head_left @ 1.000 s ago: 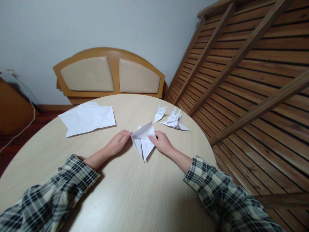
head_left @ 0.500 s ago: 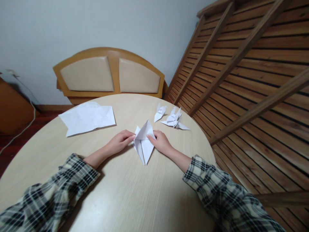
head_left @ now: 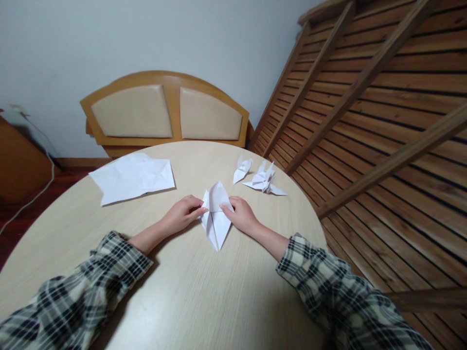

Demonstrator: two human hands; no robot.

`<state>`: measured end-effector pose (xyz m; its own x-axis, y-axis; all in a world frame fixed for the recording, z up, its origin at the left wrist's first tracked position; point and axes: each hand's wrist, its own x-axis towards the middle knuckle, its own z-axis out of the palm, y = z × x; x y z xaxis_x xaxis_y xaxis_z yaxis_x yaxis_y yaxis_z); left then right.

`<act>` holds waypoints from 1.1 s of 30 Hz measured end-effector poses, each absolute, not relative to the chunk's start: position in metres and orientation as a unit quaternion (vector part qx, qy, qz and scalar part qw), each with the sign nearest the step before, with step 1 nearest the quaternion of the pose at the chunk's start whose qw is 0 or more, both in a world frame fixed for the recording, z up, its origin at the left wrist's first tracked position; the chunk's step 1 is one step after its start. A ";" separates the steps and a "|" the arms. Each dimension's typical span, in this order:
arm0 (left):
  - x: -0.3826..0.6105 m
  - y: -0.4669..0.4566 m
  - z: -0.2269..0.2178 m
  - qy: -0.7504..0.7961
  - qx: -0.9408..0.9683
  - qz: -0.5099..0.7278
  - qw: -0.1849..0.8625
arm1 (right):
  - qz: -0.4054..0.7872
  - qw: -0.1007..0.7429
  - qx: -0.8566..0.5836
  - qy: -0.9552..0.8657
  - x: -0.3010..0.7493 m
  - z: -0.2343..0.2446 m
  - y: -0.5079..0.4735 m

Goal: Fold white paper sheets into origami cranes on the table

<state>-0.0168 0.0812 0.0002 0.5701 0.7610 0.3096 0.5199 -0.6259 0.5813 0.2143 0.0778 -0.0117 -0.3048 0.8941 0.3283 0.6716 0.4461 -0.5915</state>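
A partly folded white origami paper (head_left: 221, 224) stands between my hands over the middle of the table, with one pointed flap up and its lower point split along a central crease. My left hand (head_left: 185, 214) pinches its left edge, thumb in front. On the opposite side, my right hand (head_left: 242, 214) grips the right edge, its thumb lying on the front face. The fingers behind the paper are hidden. Beyond my right hand lie folded white paper cranes (head_left: 263, 180), close together, with another folded paper crane (head_left: 242, 169) just left of them.
Creased white paper sheets (head_left: 134, 178) lie at the table's left rear. The round pale wooden table (head_left: 182, 291) reaches a padded wooden headboard (head_left: 171, 112) at the back. A slatted wooden panel (head_left: 365, 146) leans along the right side. A white cable (head_left: 45, 182) hangs at far left.
The upright flap has shifted slightly left and opened flatter. Both thumbs have moved a little inward on the paper. The sheets and the other folded pieces have stayed put.
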 end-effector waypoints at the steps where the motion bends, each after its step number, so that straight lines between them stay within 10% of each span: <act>1: -0.017 0.081 0.000 0.376 0.858 0.273 0.218 | 0.175 0.317 -0.496 -0.789 0.214 -0.012 0.078; 33: -0.013 0.077 0.003 0.420 0.858 0.241 0.174 | 0.204 0.318 -0.460 -0.804 0.214 -0.008 0.075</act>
<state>-0.0129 0.0773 0.0033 0.5319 0.8036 0.2671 0.6356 -0.5873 0.5011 0.2135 0.0745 -0.0077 -0.3754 0.8687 0.3230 0.6095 0.4940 -0.6201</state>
